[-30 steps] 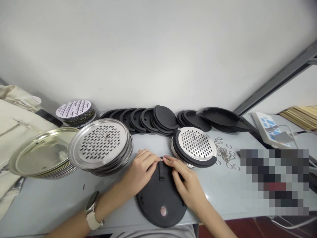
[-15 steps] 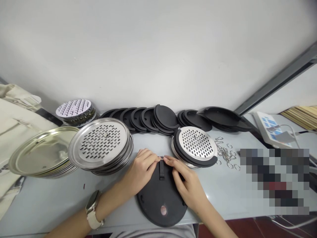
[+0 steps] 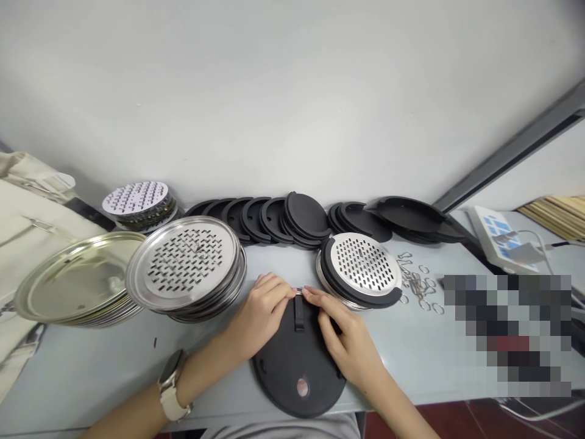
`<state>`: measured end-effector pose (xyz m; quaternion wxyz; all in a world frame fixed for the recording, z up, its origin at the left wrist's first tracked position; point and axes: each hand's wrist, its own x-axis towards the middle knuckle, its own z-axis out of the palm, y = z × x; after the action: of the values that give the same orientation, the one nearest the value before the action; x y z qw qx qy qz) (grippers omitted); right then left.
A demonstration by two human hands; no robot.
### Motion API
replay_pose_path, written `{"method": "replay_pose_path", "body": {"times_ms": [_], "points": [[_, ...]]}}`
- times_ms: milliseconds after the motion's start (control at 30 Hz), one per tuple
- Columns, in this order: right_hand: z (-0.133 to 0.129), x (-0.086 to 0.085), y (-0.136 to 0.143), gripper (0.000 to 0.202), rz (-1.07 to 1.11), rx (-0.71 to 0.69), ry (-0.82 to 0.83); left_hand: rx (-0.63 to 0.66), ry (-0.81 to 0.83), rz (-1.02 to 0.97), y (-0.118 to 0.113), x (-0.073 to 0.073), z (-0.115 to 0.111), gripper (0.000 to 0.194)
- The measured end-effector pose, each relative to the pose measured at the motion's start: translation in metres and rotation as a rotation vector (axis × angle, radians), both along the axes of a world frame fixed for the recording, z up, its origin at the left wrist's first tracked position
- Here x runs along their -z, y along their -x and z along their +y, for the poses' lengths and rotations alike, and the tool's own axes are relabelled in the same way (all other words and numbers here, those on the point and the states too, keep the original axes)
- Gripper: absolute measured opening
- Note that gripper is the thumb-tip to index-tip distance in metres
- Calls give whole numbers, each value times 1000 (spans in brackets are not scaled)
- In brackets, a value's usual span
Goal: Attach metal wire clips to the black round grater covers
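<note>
A round black disc [image 3: 299, 360] lies at the front edge of the table, with a short black strap [image 3: 298, 314] near its top and a small round mark low down. My left hand [image 3: 264, 314], with a watch on its wrist, rests on the disc's upper left, fingers bent together. From the right, my right hand [image 3: 345, 338] leans over the disc's other side. The fingertips of both hands pinch a small metal piece [image 3: 299, 291] at the top of the strap; most of it is hidden by the fingers.
Stacked silver perforated plates [image 3: 185, 265] and gold plates [image 3: 82, 280] stand left. Black discs [image 3: 306, 216] line the wall. Right of my hands are a perforated plate in a black holder [image 3: 365, 265], metal rings and clips [image 3: 418, 283] and a white box [image 3: 498, 238].
</note>
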<state>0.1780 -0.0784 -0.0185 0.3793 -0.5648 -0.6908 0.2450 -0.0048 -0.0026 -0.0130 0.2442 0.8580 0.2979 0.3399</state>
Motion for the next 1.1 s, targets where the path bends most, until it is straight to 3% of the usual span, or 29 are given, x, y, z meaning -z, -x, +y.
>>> {"method": "replay_pose_path", "body": {"times_ms": [300, 500, 767, 1100], "points": [[0, -1, 2, 35, -9, -3, -21, 28, -4, -11, 2, 0, 2, 22], [0, 1, 2, 32, 1, 8, -32, -21, 37, 47, 1, -4, 0, 18], [0, 0, 4, 31, 16, 21, -25, 5, -4, -34, 1, 2, 2, 20], [5, -9, 8, 31, 11, 53, 70, 14, -36, -57, 1, 3, 2, 20]]}}
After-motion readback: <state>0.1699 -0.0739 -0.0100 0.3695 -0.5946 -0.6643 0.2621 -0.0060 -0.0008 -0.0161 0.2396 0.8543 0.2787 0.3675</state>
